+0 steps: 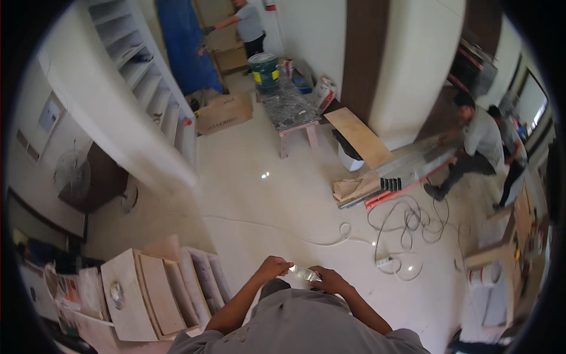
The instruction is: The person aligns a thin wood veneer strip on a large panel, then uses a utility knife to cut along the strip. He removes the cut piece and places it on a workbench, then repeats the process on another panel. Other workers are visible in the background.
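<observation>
A small, shiny, pale strip or packet is stretched between my two hands, close in front of my body. My left hand pinches its left end, fingers closed. At the other end, my right hand has its fingers bent around the edge. What exactly the shiny thing is cannot be made out at this size. Both forearms come up from the lower edge, and my grey shirt fills the space below them.
Pale wooden drawer units stand at left. Tangled cables and a white power strip lie on the floor at right. Ahead, a stained bench bears a green bucket. Crouching person at right; others farther off.
</observation>
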`<state>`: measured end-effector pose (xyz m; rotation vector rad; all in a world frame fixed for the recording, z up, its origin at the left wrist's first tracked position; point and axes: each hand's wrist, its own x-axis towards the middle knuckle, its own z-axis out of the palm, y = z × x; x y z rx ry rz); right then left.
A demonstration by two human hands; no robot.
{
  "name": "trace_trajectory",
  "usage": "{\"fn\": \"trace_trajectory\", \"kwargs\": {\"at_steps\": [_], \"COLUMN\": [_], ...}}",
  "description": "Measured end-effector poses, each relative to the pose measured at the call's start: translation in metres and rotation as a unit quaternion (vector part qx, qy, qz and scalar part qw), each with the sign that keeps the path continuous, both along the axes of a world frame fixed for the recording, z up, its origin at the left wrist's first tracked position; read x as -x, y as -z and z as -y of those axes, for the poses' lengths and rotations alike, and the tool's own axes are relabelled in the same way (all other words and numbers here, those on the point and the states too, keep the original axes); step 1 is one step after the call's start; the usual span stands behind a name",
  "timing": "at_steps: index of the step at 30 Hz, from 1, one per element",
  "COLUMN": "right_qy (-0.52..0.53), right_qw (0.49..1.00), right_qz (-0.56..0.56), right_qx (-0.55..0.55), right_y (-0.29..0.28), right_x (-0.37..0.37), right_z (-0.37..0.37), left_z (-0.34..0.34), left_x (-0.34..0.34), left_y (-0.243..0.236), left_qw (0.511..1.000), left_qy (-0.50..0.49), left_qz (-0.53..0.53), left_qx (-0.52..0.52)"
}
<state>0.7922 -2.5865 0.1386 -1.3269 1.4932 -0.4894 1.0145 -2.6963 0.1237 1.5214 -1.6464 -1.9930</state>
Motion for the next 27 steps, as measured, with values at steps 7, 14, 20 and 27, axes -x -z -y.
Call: {"fn": "trace_trajectory", "kwargs": {"at_steps": [7,14,20,27], "right_qy": [-0.229,-0.277,-0.194,-0.13], "right_qw": [0.97,0.958,0.977,0.989], "right_qz": [-0.018,-0.045,-0.056,-0.042], "right_qx": [0.079,0.053,0.061,0.057], "right_y": [0.023,0.03,0.008,-0.004], "right_x": [0.008,-0.049,-0.064,-0.07], "right_z": [0.177,0.352,0.508,0.665], "left_z": [0.103,0.256,0.441,0.617], "left_x": [0.003,-0.045,-0.061,-0.065], "left_y": [0.019,0.048,0.03,0.008], "left_qw": [0.99,0.971,0.982,0.984], "left_qy": [-0.046,-0.236,-0.173,-0.132], "left_qz": [0.055,-0.019,-0.006,-0.094], "left_qx": [0.121,0.043,0.079,0.07]}}
